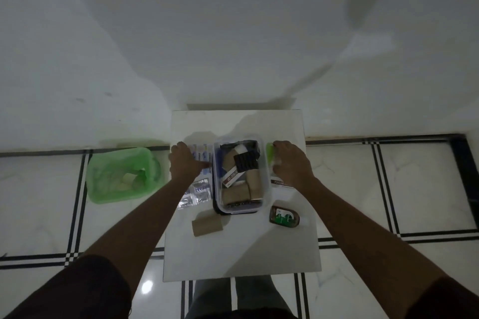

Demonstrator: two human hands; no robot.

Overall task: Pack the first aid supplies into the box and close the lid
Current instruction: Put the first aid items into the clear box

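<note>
The box, at frame centre, is partly filled and lidless. Strips are pressed by the flat left hand; a green item is gripped by the right hand. A bottle and roll remain on the surface.

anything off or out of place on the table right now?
Nothing spilled or visibly damaged. The box looks crammed: a white carton lies tilted across the brown rolls, which may hinder the lid. One brown roll, a green bottle lying flat and foil packets remain outside.
</note>
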